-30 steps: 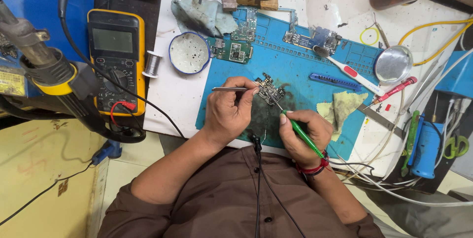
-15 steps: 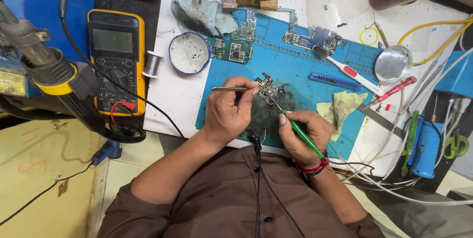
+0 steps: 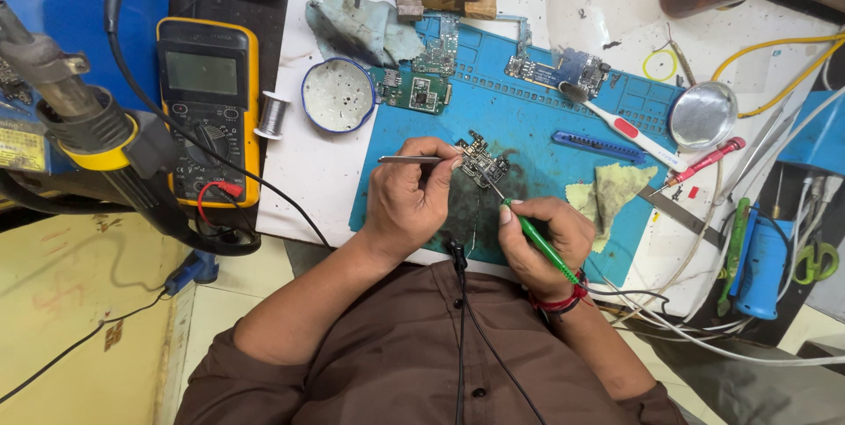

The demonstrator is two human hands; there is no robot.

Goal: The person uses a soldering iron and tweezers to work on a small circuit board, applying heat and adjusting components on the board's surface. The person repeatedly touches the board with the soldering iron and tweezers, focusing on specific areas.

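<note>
My left hand (image 3: 412, 201) pinches a pair of tweezers (image 3: 414, 159), their tips pressed to a small circuit board (image 3: 482, 164) lying on the blue work mat (image 3: 537, 117). My right hand (image 3: 546, 236) grips a green-handled soldering iron (image 3: 537, 238), its tip touching the same board. Near the mat's far edge lie more boards (image 3: 421, 91), a round tin (image 3: 337, 95) and a grey rag (image 3: 356, 27). A yellow multimeter (image 3: 209, 108) sits well to the left.
</note>
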